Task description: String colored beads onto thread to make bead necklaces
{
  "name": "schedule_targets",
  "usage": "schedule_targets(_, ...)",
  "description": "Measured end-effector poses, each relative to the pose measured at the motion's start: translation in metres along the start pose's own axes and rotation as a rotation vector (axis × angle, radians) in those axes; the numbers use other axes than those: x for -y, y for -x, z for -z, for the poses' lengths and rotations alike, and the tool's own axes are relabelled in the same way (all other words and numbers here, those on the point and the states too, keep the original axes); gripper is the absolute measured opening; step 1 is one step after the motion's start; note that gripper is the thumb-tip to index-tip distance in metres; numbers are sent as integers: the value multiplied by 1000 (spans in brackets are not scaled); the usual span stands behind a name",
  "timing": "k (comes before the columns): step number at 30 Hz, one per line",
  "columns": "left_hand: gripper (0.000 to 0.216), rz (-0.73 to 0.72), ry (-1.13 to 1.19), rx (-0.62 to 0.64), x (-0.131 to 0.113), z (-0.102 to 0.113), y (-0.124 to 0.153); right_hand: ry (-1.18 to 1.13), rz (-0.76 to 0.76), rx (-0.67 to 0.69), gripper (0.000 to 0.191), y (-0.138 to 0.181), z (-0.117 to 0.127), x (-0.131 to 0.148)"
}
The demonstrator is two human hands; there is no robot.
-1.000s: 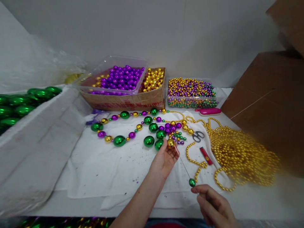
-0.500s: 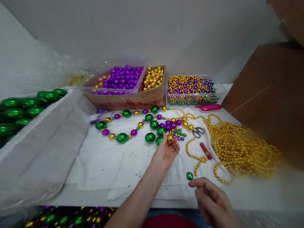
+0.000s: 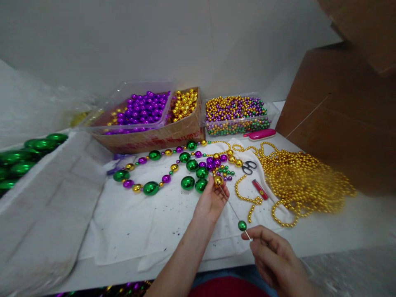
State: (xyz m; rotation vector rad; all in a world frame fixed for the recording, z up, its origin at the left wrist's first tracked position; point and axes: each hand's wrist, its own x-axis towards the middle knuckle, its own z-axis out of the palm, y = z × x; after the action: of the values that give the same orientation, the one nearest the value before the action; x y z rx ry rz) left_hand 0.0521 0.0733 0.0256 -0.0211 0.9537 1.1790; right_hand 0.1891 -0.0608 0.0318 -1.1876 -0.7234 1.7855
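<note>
My left hand point(image 3: 213, 201) is closed lightly on a shiny gold bead point(image 3: 218, 180), held between thumb and fingers above the cloth. A thin string point(image 3: 229, 203) runs from that bead down to a green bead point(image 3: 242, 225) threaded on it. Just below the green bead, my right hand point(image 3: 272, 251) pinches the string's pale, stiff-looking end. Beyond my left fingers lie loose large green beads point(image 3: 187, 182), a cluster of purple beads point(image 3: 213, 161) and small mixed beads point(image 3: 227, 170). To the left, a strung garland point(image 3: 151, 188) of green, purple and gold beads curves over the cloth.
Scissors point(image 3: 248, 167), a red lighter point(image 3: 260, 189) and a heap of gold bead strands point(image 3: 303, 181) lie to the right. Behind stand a carton point(image 3: 148, 142) and a clear bin point(image 3: 236, 128) of beads. A white box point(image 3: 46, 198) flanks the left, a brown carton point(image 3: 334, 119) the right.
The whole view has shifted, so the table's things sit further left in it. Both hands keep their holds, and the green bead stays just above my right fingertips.
</note>
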Motion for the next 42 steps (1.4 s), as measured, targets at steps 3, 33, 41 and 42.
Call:
schedule_targets(3, 34, -5, -27, 6, 3, 2, 0, -32, -13, -42, 41, 2, -1, 3)
schedule_targets(33, 26, -100, -279, 437, 28, 10, 20, 137, 162, -296, 45, -36, 2, -22)
schedule_targets(41, 16, -357, -680, 428, -7, 7, -4, 33, 225, -303, 36, -44, 17, -32)
schedule_targets(42, 11, -461, -831, 386, -12, 4, -16, 26, 223, -303, 35, -44, 18, -36)
